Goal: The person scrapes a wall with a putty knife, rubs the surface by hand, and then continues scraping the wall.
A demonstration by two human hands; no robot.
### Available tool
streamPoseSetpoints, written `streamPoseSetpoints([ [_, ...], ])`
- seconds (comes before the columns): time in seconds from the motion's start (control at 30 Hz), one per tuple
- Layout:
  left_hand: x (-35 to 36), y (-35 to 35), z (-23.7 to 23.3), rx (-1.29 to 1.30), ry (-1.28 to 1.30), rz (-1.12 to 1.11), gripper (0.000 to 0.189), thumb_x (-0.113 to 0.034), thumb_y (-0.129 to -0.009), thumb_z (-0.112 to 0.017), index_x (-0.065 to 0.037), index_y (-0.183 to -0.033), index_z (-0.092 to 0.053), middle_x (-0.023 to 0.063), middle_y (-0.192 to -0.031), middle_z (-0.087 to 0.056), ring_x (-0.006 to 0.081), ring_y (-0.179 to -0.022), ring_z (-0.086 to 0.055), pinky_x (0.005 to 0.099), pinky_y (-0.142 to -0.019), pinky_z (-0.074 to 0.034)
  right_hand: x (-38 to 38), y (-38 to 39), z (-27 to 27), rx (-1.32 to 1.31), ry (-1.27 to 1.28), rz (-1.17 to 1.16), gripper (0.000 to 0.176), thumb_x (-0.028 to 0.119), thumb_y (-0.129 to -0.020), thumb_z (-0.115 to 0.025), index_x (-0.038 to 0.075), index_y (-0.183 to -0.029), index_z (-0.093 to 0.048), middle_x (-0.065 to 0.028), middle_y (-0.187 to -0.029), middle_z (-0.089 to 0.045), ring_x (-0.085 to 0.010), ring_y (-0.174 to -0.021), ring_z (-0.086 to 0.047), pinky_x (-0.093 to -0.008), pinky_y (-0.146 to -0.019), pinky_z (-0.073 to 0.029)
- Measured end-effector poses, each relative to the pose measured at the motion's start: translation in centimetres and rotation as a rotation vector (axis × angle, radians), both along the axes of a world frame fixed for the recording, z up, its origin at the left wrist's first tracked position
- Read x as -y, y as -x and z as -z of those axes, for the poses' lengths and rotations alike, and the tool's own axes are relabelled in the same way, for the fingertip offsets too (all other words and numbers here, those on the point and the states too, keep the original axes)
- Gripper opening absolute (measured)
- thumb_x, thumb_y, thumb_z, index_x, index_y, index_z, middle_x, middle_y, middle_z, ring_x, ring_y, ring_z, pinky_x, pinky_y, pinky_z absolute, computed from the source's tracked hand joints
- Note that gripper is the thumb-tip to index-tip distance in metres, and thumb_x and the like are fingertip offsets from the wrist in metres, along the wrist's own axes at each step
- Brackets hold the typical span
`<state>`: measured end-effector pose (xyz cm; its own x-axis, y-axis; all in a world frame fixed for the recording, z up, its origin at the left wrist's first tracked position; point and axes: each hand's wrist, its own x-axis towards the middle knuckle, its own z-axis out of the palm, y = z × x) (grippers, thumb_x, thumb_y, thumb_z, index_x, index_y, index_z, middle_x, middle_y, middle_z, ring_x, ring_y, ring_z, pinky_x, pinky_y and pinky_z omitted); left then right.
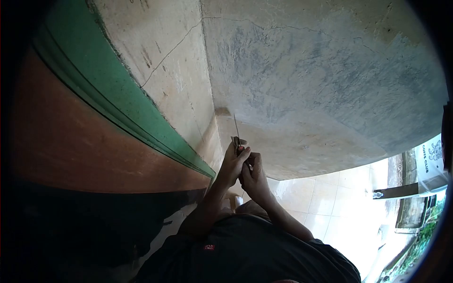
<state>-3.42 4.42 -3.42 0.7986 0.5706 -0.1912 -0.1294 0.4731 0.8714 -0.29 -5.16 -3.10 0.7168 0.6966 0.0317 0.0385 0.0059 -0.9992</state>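
Note:
My left hand (231,166) is closed around what looks like a screwdriver, with a long thin shaft (237,126) that points up and away from me toward the wall corner. A small red and dark part of it shows between the thumb and fingers. Against the left hand, just below and to the right, my right hand (256,180) has its fingers curled in at the lower end of the same tool. Most of the handle is hidden by the fingers. Both hands are held together in front of my dark shirt (255,254).
A cracked, patchy plaster wall (302,80) stands ahead and meets another wall face (165,61) at a corner. To the left runs a green frame (122,108) beside a brown panel (94,141). Pale floor tiles (302,195) and a printed banner (430,158) are at the right.

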Motion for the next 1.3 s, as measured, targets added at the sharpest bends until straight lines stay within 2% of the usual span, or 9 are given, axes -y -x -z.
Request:
streamPoseSetpoints([
  [0.1, -1.1, 0.5, 1.6, -0.064, -0.108, -0.049, 0.027, -0.017, -0.093, -0.055, -0.005, -0.115, -0.045, -0.0006, -0.078, -0.048, 0.0068, -0.072, -0.050, 0.0213, -0.064, -0.042, 1.9, -1.6, -3.7, 0.200, 0.260, -0.219, 0.029, 0.015, -0.095, -0.048, -0.001, -0.118, -0.047, -0.0121, -0.081, -0.063, -0.0132, -0.060, -0.057, -0.0285, -0.052, -0.046],
  [0.17, -0.2, 1.1, -0.9, -0.086, -0.062, -0.078, 0.033, -0.020, -0.094, -0.053, -0.005, -0.122, -0.042, 0.0015, -0.071, -0.051, 0.0092, -0.059, -0.053, 0.0231, -0.054, -0.044, 2.5, -4.2, -3.4, 0.132, 0.527, -0.180, 0.031, 0.024, -0.096, -0.048, -0.003, -0.105, -0.058, -0.0121, -0.076, -0.064, -0.0154, -0.066, -0.060, -0.0301, -0.061, -0.048],
  [0.27, 1.1, 1.5, -2.4, -0.182, 0.059, 0.016, 0.034, -0.020, -0.095, -0.050, -0.006, -0.125, -0.039, 0.0033, -0.067, -0.051, 0.0112, -0.041, -0.048, 0.0262, -0.037, -0.040, 0.7, -7.4, -0.5, -0.066, 0.076, -0.220, 0.036, 0.033, -0.096, -0.048, -0.002, -0.104, -0.054, -0.0056, -0.074, -0.059, -0.0144, -0.066, -0.058, -0.0269, -0.061, -0.046],
  [0.53, 5.9, -1.2, -2.1, -0.125, 0.056, -0.266, 0.031, -0.014, -0.093, -0.051, -0.006, -0.121, -0.041, 0.0052, -0.072, -0.052, 0.0113, -0.046, -0.052, 0.0253, -0.036, -0.041, -4.5, -10.5, -0.7, -0.185, 0.161, -0.623, 0.048, 0.041, -0.091, -0.056, -0.005, -0.101, -0.050, -0.0122, -0.084, -0.063, -0.0155, -0.068, -0.060, -0.0270, -0.061, -0.048],
  [0.7, 9.4, -1.2, -0.3, 0.018, -0.013, -0.500, 0.053, -0.009, -0.089, -0.057, -0.007, -0.137, -0.034, 0.0053, -0.079, -0.052, 0.0131, -0.055, -0.055, 0.0254, -0.041, -0.045, -5.7, -9.3, 0.4, -0.348, 0.043, -0.593, 0.045, 0.038, -0.092, -0.056, -0.005, -0.102, -0.045, -0.0147, -0.086, -0.063, -0.0215, -0.072, -0.065, -0.0311, -0.063, -0.052],
  [0.77, 10.2, -1.1, 0.0, 0.033, 0.031, -0.520, 0.052, -0.009, -0.088, -0.059, -0.006, -0.135, -0.037, 0.0041, -0.080, -0.053, 0.0100, -0.053, -0.050, 0.0225, -0.043, -0.042, -5.4, -8.5, 0.5, -0.644, -0.016, -0.589, 0.040, 0.037, -0.093, -0.054, 0.000, -0.098, -0.042, -0.0119, -0.079, -0.059, -0.0241, -0.066, -0.066, -0.0359, -0.062, -0.055],
  [1.0, 9.8, -1.6, 0.0, 0.026, -0.059, -0.608, 0.044, -0.017, -0.091, -0.058, -0.002, -0.131, -0.045, 0.0015, -0.076, -0.053, 0.0036, -0.050, -0.042, 0.0193, -0.041, -0.031, -5.8, -9.4, -0.9, -0.721, 0.032, -0.570, 0.028, 0.031, -0.093, -0.054, 0.006, -0.092, -0.040, -0.0052, -0.067, -0.053, -0.0214, -0.052, -0.061, -0.0392, -0.059, -0.056],
  [1.2, 8.6, -1.7, -1.5, -0.298, -0.491, -0.668, 0.036, -0.014, -0.090, -0.059, 0.008, -0.119, -0.054, 0.0131, -0.101, -0.064, 0.0132, -0.086, -0.059, 0.0241, -0.075, -0.049, -5.3, -8.9, -0.3, -0.934, -0.034, -0.622, 0.017, 0.022, -0.092, -0.056, 0.008, -0.092, -0.046, -0.0043, -0.066, -0.054, -0.0198, -0.052, -0.060, -0.0367, -0.056, -0.056],
  [1.3, 8.4, -1.8, -2.2, -0.370, -0.570, -0.667, 0.036, -0.009, -0.089, -0.059, 0.009, -0.119, -0.054, 0.0140, -0.102, -0.064, 0.0145, -0.089, -0.059, 0.0264, -0.078, -0.049, -5.4, -9.0, 0.3, -0.894, -0.068, -0.604, 0.011, 0.015, -0.091, -0.052, 0.008, -0.085, -0.046, -0.0045, -0.064, -0.053, -0.0200, -0.051, -0.060, -0.0342, -0.051, -0.054],
])
